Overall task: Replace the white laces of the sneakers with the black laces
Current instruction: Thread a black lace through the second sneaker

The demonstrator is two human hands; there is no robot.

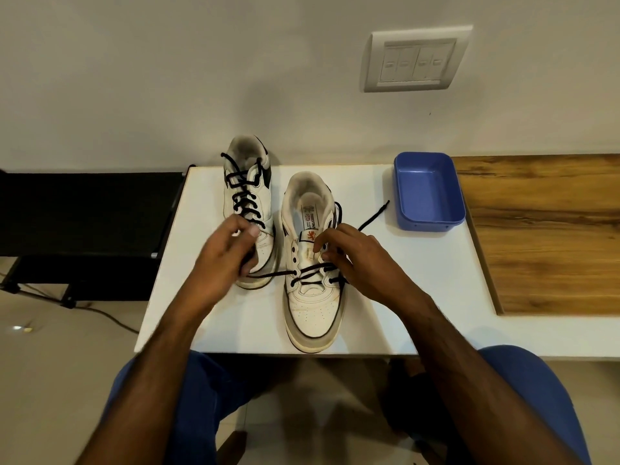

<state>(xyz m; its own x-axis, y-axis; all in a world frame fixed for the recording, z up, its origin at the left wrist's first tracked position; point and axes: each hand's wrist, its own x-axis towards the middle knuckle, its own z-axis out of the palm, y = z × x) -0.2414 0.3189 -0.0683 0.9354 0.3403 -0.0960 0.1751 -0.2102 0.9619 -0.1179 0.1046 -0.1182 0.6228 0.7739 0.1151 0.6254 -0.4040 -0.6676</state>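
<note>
Both hands' fingers pinch the round black cord lace (303, 275) on the scuffed white leather sneaker (310, 297).

The near sneaker (313, 290) looked like smooth white leather, a bit dirty, with a rubbery sole. Its black lace (372, 218) looked like soft woven cord. The blue tub (427, 193) looked like smooth plastic. The white table (436, 283) was smooth and matt. The wood board (547, 229) showed brown grain and shone a little.

Both hands (231, 253) work black lace (312, 275) thru near sneaker (313, 263); far sneaker (248, 196) fully laced, blue tray (427, 193) rt.
</note>
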